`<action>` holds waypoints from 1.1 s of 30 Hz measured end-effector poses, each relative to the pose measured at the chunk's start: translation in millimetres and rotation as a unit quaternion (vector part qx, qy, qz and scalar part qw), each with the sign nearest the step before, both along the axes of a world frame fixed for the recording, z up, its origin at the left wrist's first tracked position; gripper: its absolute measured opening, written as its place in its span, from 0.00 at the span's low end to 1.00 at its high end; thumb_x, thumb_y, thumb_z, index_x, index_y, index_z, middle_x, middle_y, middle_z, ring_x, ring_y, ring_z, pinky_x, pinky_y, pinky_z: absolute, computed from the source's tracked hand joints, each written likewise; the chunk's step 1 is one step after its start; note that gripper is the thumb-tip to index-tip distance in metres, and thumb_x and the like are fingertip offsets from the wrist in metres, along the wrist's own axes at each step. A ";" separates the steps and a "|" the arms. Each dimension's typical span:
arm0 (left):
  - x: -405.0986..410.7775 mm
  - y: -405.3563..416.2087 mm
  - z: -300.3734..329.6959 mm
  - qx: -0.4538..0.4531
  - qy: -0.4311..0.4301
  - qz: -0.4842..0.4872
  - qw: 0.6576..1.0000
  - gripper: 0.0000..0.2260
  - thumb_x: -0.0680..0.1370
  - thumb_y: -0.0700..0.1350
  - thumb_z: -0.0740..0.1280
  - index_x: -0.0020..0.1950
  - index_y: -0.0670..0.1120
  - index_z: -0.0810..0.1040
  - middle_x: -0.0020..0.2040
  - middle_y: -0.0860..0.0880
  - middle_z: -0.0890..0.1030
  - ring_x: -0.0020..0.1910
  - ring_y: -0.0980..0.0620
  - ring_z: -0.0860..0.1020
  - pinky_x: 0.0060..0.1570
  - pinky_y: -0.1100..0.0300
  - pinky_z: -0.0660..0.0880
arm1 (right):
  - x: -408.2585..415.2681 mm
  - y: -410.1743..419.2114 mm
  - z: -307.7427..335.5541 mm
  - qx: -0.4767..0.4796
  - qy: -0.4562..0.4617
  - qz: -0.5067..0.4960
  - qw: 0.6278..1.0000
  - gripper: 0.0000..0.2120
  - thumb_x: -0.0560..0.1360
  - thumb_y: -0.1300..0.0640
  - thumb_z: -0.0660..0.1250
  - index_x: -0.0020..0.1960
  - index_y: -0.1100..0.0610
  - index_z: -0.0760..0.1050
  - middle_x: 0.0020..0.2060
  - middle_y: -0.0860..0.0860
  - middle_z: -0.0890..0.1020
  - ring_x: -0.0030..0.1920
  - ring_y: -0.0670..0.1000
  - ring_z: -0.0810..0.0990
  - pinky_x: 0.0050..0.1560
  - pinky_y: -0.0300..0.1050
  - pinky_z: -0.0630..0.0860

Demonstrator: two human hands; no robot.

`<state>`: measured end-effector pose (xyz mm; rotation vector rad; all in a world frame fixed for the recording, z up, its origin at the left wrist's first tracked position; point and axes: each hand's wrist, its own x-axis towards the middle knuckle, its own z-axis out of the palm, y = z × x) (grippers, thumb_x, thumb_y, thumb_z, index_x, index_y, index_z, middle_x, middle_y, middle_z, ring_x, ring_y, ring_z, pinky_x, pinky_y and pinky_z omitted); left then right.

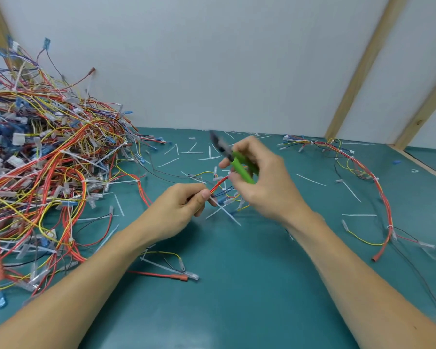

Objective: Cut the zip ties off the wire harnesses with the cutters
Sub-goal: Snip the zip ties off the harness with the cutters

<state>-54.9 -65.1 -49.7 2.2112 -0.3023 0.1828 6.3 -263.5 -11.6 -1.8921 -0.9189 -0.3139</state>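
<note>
My left hand (184, 207) pinches a red wire bundle of a harness (219, 183) at the middle of the green mat. A white zip tie (224, 210) sticks out just right of that pinch. My right hand (259, 180) grips green-handled cutters (239, 166), held above the harness. Their dark jaws (218, 142) point up and to the left, blurred, away from the wires. The harness trails off under my right hand toward a long loop of red and yellow wires (378, 182) at the right.
A big tangled pile of wire harnesses (40, 167) fills the left side. Several cut white zip ties (194, 152) lie scattered on the green mat (237, 285). A loose red and yellow wire (166, 273) lies near my left forearm. A white wall with wooden battens (358, 71) stands behind.
</note>
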 end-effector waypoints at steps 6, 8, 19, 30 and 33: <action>-0.8 5.2 6.0 -0.126 0.078 -0.046 0.988 0.20 0.82 0.54 0.59 0.42 0.39 0.77 0.30 0.49 0.73 0.28 0.53 0.65 0.30 0.62 0.63 | 2.4 0.2 -8.3 -0.128 0.021 -0.005 0.992 0.13 0.74 0.60 0.76 0.51 0.52 0.73 0.47 0.43 0.85 0.53 0.44 0.83 0.54 0.54 0.78; -0.4 6.0 8.5 -0.173 0.109 -0.052 0.977 0.19 0.83 0.51 0.58 0.50 0.36 0.80 0.33 0.47 0.80 0.27 0.53 0.69 0.31 0.64 0.67 | 2.7 -0.4 -8.4 -0.112 0.023 -0.002 0.993 0.13 0.74 0.60 0.76 0.49 0.52 0.73 0.45 0.43 0.85 0.49 0.44 0.83 0.54 0.55 0.79; 8.0 21.1 14.9 -0.197 0.000 0.128 0.972 0.18 0.86 0.43 0.53 0.49 0.42 0.82 0.34 0.41 0.85 0.31 0.46 0.81 0.42 0.54 0.74 | 14.7 -9.6 -6.0 0.006 0.152 0.033 0.988 0.12 0.74 0.67 0.75 0.49 0.55 0.75 0.41 0.47 0.85 0.42 0.47 0.82 0.52 0.47 0.81; 1.1 28.2 29.3 -0.282 -0.032 0.009 0.959 0.10 0.75 0.50 0.70 0.46 0.44 0.84 0.33 0.41 0.83 0.18 0.45 0.72 0.22 0.63 0.70 | 44.1 -30.4 -6.7 0.210 0.303 -0.186 0.911 0.11 0.75 0.64 0.75 0.47 0.54 0.74 0.37 0.50 0.82 0.32 0.41 0.80 0.32 0.34 0.68; 9.9 39.6 20.6 -0.251 0.042 0.094 0.963 0.07 0.77 0.48 0.72 0.48 0.45 0.84 0.31 0.46 0.80 0.18 0.50 0.69 0.22 0.65 0.66 | 44.3 -28.2 -5.5 0.191 0.303 -0.197 0.913 0.11 0.73 0.66 0.75 0.49 0.57 0.75 0.37 0.52 0.83 0.29 0.39 0.81 0.27 0.28 0.68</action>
